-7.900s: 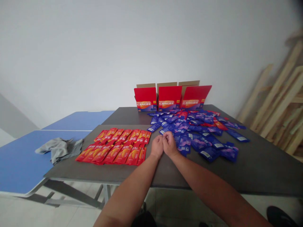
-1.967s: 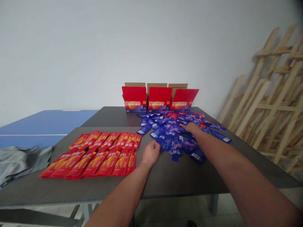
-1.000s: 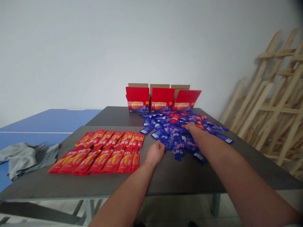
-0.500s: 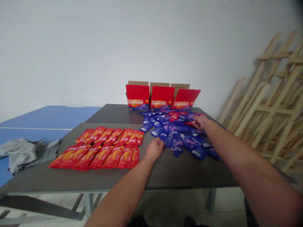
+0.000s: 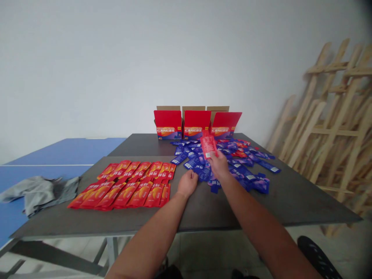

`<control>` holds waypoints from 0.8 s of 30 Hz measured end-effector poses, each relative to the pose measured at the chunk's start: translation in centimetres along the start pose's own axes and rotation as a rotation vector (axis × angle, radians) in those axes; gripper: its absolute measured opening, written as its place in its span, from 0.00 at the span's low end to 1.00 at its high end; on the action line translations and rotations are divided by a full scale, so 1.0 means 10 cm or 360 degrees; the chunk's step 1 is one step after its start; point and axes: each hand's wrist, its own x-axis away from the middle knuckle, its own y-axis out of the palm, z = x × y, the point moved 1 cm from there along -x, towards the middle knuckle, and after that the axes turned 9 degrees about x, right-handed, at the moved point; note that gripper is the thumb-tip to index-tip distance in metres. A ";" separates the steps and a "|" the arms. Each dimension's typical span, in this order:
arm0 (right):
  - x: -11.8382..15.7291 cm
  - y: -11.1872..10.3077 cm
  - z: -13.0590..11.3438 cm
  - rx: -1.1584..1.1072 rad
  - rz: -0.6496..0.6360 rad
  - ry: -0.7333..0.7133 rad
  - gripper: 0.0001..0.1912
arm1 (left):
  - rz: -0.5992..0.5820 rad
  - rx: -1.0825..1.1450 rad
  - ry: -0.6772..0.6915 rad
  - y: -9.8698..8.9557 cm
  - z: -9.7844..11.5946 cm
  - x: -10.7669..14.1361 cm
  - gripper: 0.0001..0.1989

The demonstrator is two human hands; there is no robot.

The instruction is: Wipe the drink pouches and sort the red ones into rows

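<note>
My right hand [image 5: 219, 164] grips a red pouch [image 5: 208, 145] by its lower end, raised above a loose pile of blue pouches [image 5: 200, 169]. Some red pouches [image 5: 240, 153] lie mixed in toward the back of that pile. My left hand [image 5: 188, 183] is closed in a loose fist on the table, at the pile's left edge; whether anything is inside its fingers is hidden. To its left, red pouches [image 5: 124, 193] lie overlapping in two neat rows.
Three open red boxes [image 5: 167, 130] stand side by side at the back of the dark table [image 5: 139, 145]. A blue table [image 5: 66, 151] with a grey cloth [image 5: 40, 192] adjoins on the left. Wooden frames [image 5: 334, 131] lean at the right, and a dark chair [image 5: 315, 254] stands below them.
My right hand has lifted a red pouch from the pile and brought it left, toward the middle. My left hand stays nearly in place. The view has shifted slightly.
</note>
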 end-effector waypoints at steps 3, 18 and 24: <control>0.28 0.33 0.19 -0.0292 -0.0137 0.0091 0.16 | 0.0016 0.0073 -0.0001 0.00 -0.02 -0.01 0.11; 0.52 0.49 0.36 -0.0819 -0.0623 0.0284 0.17 | 0.0320 0.0498 -0.0029 -0.09 -0.15 -0.02 0.17; 0.51 0.46 0.48 -0.0581 -0.0603 0.0279 0.13 | 0.0454 0.0635 -0.0096 -0.11 -0.18 -0.03 0.18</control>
